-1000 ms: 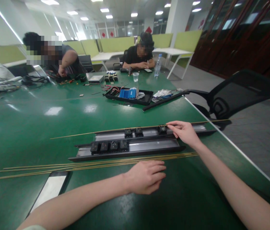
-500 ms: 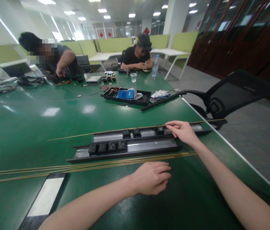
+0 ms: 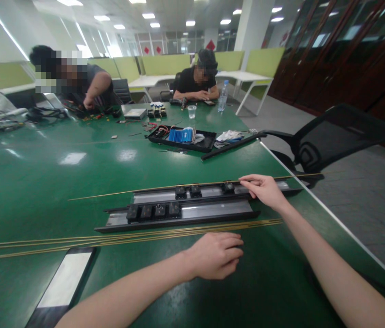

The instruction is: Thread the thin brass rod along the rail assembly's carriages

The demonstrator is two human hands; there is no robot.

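Note:
My right hand [image 3: 264,191] pinches a long thin brass rod [image 3: 151,189] between thumb and fingertips. The rod lies along the far edge of the back black-edged metal channel [image 3: 209,190], and its right end sticks out past the table edge. Several black square blocks sit in that channel and in the front channel [image 3: 213,208]; one black block [image 3: 228,187] is just left of my right fingertips. Near the front channel, my left hand [image 3: 216,255] rests palm down with fingers loosely bent and apart, holding nothing. Several more brass rods [image 3: 137,238] lie between it and that channel.
A phone-like slab [image 3: 64,282] with a white face lies at the lower left. Farther back are a black tray [image 3: 206,141] with a blue part, gloves [image 3: 229,137], a black bar and a bottle [image 3: 223,96]. Co-workers sit across the table; a mesh chair [image 3: 342,132] stands at right.
The view has shifted slightly. My right hand is a touch farther right, still pinching the brass rod. My left hand stays about where it was.

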